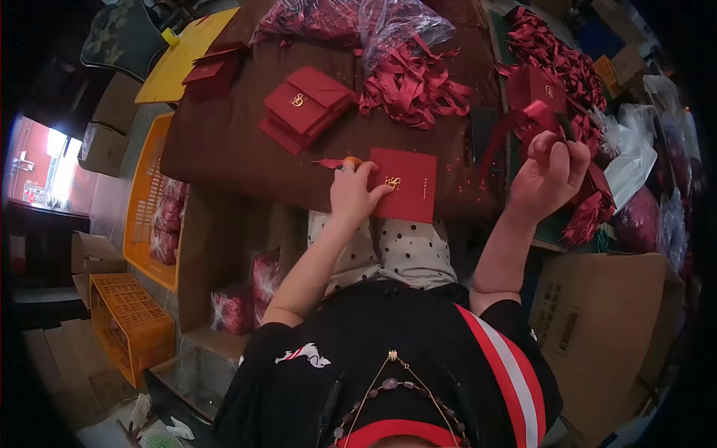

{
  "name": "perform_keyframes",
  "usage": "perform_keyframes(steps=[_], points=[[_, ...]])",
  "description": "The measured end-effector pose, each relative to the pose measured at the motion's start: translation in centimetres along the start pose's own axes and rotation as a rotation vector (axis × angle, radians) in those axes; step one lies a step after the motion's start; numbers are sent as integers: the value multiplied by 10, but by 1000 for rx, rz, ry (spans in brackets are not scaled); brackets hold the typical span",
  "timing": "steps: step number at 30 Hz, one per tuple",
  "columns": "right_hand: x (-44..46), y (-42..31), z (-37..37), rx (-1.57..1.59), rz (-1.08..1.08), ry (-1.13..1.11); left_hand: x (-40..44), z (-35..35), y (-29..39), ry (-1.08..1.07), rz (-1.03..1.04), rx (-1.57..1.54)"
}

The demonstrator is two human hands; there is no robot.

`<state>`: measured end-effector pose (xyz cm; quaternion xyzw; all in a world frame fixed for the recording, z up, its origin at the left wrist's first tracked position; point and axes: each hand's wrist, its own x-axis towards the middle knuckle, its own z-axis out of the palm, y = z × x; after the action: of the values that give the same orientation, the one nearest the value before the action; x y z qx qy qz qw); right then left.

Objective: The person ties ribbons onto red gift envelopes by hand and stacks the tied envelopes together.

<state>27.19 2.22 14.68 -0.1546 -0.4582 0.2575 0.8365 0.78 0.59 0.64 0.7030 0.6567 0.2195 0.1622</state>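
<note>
My left hand [354, 193] presses on the left edge of a flat red pouch [412, 190] with a gold logo, lying at the table's front edge. An orange cover [352, 160] shows at one fingertip, and a short red ribbon end [326, 163] sticks out beside it. Raised at the right, my right hand [551, 173] has its fingers closed around a slim dark object [565, 127] whose kind I cannot tell. A blurred red ribbon [499, 142] loops close to those fingers; whether they grip it is unclear.
Stacked red pouches [308, 104] lie on the brown-covered table [246, 168]. Behind are a heap of red ribbons [414, 89] and a clear plastic bag [407, 26]. More ribbons [556, 52] pile up at the right. Orange crates [134, 317] and a cardboard box [597, 328] flank me.
</note>
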Motion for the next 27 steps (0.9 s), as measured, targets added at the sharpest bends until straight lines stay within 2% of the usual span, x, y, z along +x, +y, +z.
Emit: perform_keyframes(steps=[3, 5, 7, 8, 9, 10, 11, 13, 14, 17, 18, 22, 27], points=[[-15, -2, 18, -129, 88, -87, -1, 1, -2, 33, 32, -18], [-31, 11, 13, -227, 225, -210, 1, 3, -3, 32, 34, 3], [-47, 32, 22, -363, 356, -236, 0, 6, -1, 67, 17, 4], [-57, 37, 22, -427, 531, -273, -1, 7, 0, 106, 5, 5], [-68, 55, 19, -636, 507, -336, -1, 7, 2, 129, -11, -4], [-75, 63, 22, -761, 328, -476, -1, 8, 2, 130, -16, -3], [-84, 63, 24, -869, 406, -542, -2, 11, 3, 137, -44, 1], [-104, 89, 15, -924, 244, -639, -1, 13, 2, 144, -77, 5], [-116, 96, 10, -939, 365, -632, -1, 13, 1, 157, -69, -10], [-138, 115, 6, -870, 463, -567, 2, 15, -1, 147, -83, -65], [-139, 117, 5, -888, 484, -617, 3, 13, 0, 124, -105, -108], [-141, 119, 0, -999, 371, -712, 4, 10, 6, 82, -165, -196], [-145, 126, 0, -978, 269, -606, 2, 19, 4, 264, -107, -263]])
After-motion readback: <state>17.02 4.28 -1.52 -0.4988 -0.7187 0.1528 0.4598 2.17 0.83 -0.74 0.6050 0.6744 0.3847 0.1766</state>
